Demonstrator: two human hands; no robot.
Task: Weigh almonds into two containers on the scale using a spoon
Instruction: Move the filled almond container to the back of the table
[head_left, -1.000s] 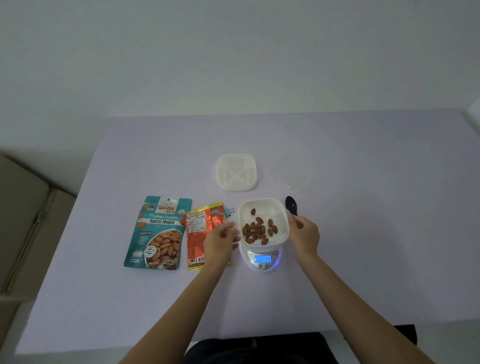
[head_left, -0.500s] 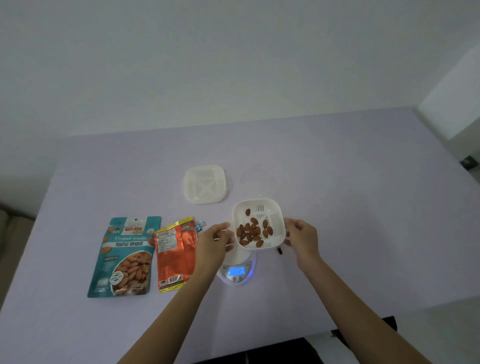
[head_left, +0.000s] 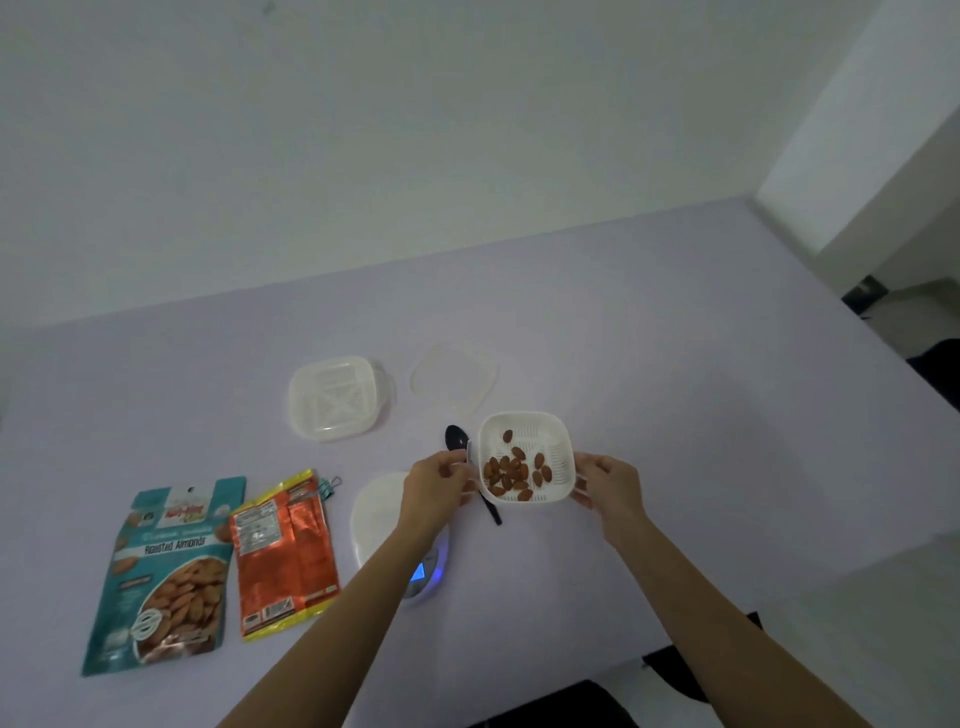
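A white slotted container (head_left: 524, 431) with several almonds (head_left: 511, 473) in it hangs above the table, right of the scale. My left hand (head_left: 436, 480) pinches its left rim and my right hand (head_left: 608, 480) grips its right side. The white scale (head_left: 379, 514) stands bare, its blue display (head_left: 420, 571) lit, partly behind my left forearm. A black spoon (head_left: 457, 439) lies on the table under the container's left edge. A second white container (head_left: 335, 397) sits farther back on the left.
A clear lid (head_left: 453, 376) lies behind the held container. A teal roasted almonds bag (head_left: 163, 577) and an orange packet (head_left: 283, 553) lie flat to the left, with a binder clip (head_left: 328, 486) at the packet's top. The table's right edge (head_left: 852, 332) slants close by.
Both hands have lifted the almond container off the scale and carried it to the right. The scale platform now shows bare, and the spoon is visible again.
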